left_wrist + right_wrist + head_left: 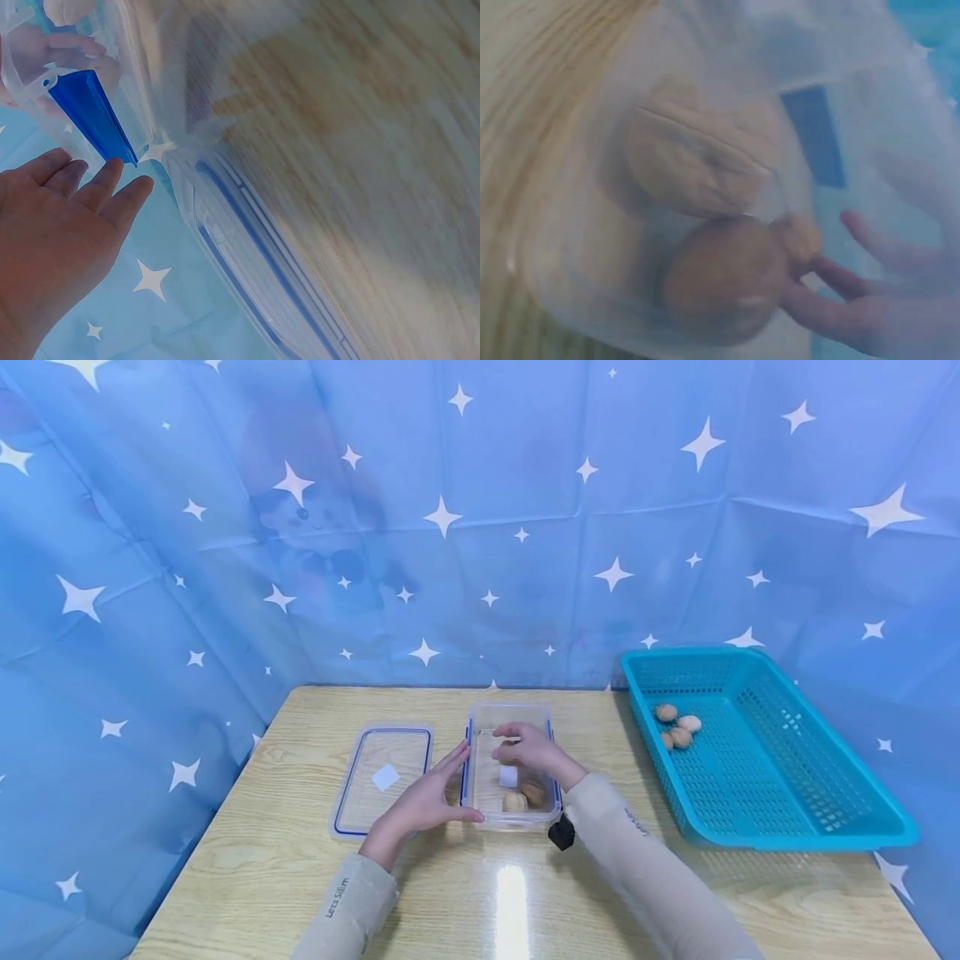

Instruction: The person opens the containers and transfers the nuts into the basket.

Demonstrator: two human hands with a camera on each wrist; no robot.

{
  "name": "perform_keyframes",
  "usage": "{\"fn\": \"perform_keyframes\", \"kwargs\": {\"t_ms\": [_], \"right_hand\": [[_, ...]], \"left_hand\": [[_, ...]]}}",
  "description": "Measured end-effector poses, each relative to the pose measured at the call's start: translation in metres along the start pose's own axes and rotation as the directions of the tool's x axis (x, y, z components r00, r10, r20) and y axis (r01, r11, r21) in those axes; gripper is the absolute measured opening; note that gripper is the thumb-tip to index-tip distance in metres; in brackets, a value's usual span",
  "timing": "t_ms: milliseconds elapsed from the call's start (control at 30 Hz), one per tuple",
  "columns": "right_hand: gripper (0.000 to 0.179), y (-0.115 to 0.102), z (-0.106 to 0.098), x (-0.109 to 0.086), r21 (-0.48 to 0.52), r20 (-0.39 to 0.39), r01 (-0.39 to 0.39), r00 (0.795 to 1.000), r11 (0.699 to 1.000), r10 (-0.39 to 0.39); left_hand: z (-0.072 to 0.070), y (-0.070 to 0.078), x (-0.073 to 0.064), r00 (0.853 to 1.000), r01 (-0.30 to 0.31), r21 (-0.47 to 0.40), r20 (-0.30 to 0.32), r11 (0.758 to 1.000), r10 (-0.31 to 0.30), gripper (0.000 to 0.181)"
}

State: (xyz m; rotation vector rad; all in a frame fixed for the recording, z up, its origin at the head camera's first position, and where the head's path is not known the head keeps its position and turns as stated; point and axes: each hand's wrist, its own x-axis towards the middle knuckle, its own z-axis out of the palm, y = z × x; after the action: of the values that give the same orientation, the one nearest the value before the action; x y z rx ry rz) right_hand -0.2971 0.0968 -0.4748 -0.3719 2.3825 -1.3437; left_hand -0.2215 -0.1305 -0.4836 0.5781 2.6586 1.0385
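A clear plastic food box with blue clips stands on the table, two brown walnuts at its near end. My left hand lies along its left side, fingers and thumb spread, fingertips by the blue clip. Inside the box's opening, my right hand has bent fingers, with a gap visible between thumb and fingers. Through the cloudy wall in the right wrist view, a small brown nut appears by the right fingertips; whether they touch it is unclear.
The box's clear lid, with a blue seal and a white label, lies at the left. At the right stands a turquoise basket holding several walnuts. A blue star-patterned curtain hangs behind the wooden table.
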Motion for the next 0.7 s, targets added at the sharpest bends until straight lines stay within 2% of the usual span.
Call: {"fn": "perform_keyframes", "kwargs": {"t_ms": [133,300,400,533,700], "right_hand": [[0.048,0.003,0.009,0.000,-0.048,0.056,0.056,0.997,0.997,-0.053],[0.046,0.008,0.022,0.002,0.041,0.106,0.052,0.993,0.998,-0.056],[0.043,0.011,0.028,0.005,0.092,0.096,0.036,0.994,0.995,-0.045],[0.037,0.011,0.031,0.005,0.098,0.051,0.018,0.998,0.995,-0.023],[0.035,0.003,0.029,0.001,0.055,0.016,0.037,0.999,0.998,-0.038]], "left_hand": [[0.000,0.000,0.000,1.000,0.010,-0.007,-0.005,1.000,-0.010,0.109],[0.001,-0.002,0.000,1.000,0.001,-0.012,-0.007,1.000,-0.001,0.108],[0.001,-0.003,0.001,1.000,-0.006,-0.005,-0.008,1.000,0.006,0.109],[0.001,-0.002,0.001,1.000,-0.002,0.002,-0.007,1.000,0.002,0.110],[0.001,-0.003,0.000,1.000,0.004,-0.001,-0.006,1.000,-0.004,0.111]]}}
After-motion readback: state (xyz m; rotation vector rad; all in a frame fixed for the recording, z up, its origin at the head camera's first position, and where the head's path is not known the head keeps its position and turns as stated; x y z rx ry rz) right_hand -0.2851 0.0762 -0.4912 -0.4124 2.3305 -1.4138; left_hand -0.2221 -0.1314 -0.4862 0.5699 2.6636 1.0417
